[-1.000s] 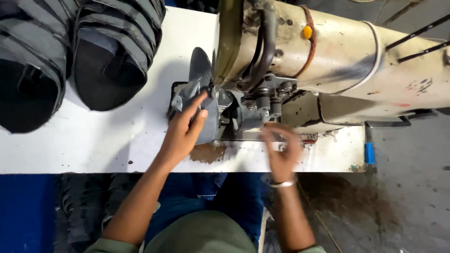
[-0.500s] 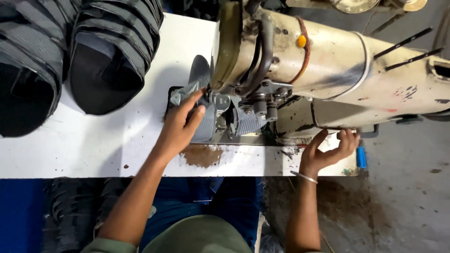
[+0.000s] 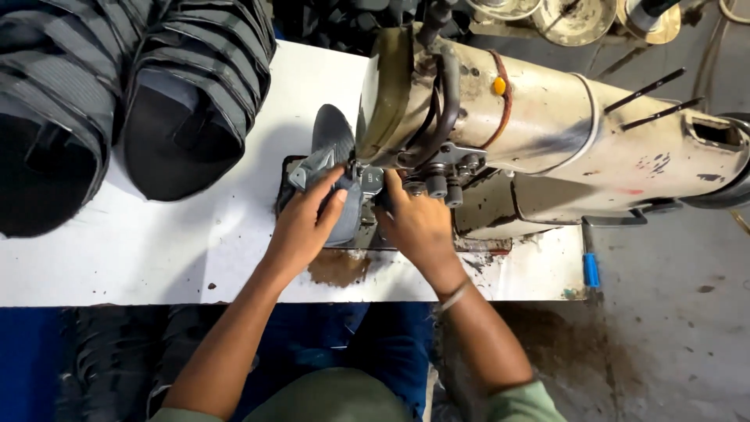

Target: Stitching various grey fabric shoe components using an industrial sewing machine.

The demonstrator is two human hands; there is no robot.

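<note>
The work surface is a white table top, scuffed, w/ a brown stain worn in at the front edge. Two stacks of dark striped shoe uppers are laid at the far-left corner, side by side and touching; a cream industrial sewing machine is mounted on the right half, w/ a grey shoe piece lying flat on the top at the machine's head end. Below and right of the table, a stained concrete floor is visible.
</note>
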